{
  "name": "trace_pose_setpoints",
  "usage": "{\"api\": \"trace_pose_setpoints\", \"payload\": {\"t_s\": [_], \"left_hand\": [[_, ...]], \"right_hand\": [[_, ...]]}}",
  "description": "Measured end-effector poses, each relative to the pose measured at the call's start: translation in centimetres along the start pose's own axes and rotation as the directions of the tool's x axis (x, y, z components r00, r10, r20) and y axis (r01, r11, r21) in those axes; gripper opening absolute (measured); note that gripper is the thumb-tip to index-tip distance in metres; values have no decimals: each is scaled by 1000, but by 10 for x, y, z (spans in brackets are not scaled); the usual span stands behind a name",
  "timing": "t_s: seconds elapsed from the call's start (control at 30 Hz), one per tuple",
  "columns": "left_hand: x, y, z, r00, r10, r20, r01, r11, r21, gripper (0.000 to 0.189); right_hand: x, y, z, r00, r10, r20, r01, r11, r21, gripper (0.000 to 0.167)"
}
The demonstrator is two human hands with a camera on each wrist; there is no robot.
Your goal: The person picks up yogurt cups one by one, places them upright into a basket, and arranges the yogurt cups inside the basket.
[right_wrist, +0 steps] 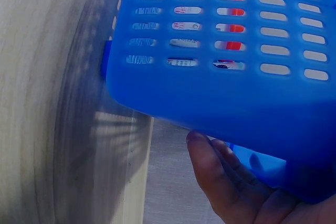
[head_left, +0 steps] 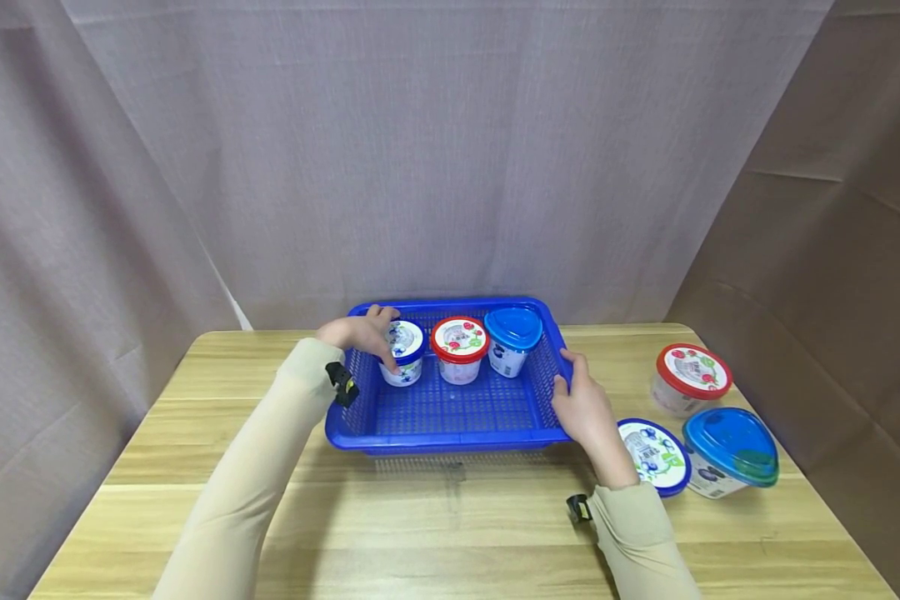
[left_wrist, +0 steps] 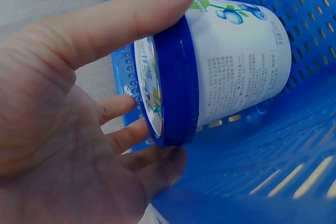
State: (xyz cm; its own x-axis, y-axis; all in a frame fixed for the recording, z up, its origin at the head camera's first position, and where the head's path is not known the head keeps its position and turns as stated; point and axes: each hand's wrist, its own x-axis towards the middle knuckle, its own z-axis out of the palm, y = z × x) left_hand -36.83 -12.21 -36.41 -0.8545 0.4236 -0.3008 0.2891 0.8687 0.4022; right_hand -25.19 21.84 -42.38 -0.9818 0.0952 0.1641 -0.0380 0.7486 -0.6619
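Observation:
A blue plastic basket (head_left: pixel 450 438) stands on the table with three tubs inside. At its left end, my left hand (head_left: pixel 360 335) grips an upright white tub with a round dark-blue lid and blueberry pictures (left_wrist: pixel 236 61). The left wrist view shows the thumb (left_wrist: pixel 131 19) over the lid's rim and the other fingers at its opposite side. My right hand (head_left: pixel 587 410) holds the basket's right rim, thumb on the inner side. Beside the gripped tub are a red-lidded strawberry tub (head_left: pixel 460 337) and a tub with a blue rounded-triangular lid (head_left: pixel 513 328).
On the table right of the basket are another red-lidded tub (head_left: pixel 692 372), a tub with a white-and-blue round lid (head_left: pixel 651 457), partly behind the right forearm, and one with a blue rounded-triangular lid (head_left: pixel 731 444). Grey curtain (head_left: pixel 450 150) hangs behind the wooden table (head_left: pixel 450 533).

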Motion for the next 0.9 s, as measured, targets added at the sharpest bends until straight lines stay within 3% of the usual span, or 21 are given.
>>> {"api": "trace_pose_setpoints", "payload": {"t_s": [0.23, 0.5, 0.9], "left_hand": [[-5, -1, -5, 999, 44, -22, -45, 998, -41, 105], [-12, 4, -24, 996, 83, -38, -86, 993, -76, 99], [-41, 18, -63, 972, 129, -196, -156, 980, -127, 99]], "right_hand": [[0, 0, -2, 1000, -4, 4, 4, 1000, 0, 50], [1, 4, -3, 1000, -1, 3, 1, 1000, -3, 49], [4, 8, -1, 1000, -12, -3, 12, 1000, -3, 49]]}}
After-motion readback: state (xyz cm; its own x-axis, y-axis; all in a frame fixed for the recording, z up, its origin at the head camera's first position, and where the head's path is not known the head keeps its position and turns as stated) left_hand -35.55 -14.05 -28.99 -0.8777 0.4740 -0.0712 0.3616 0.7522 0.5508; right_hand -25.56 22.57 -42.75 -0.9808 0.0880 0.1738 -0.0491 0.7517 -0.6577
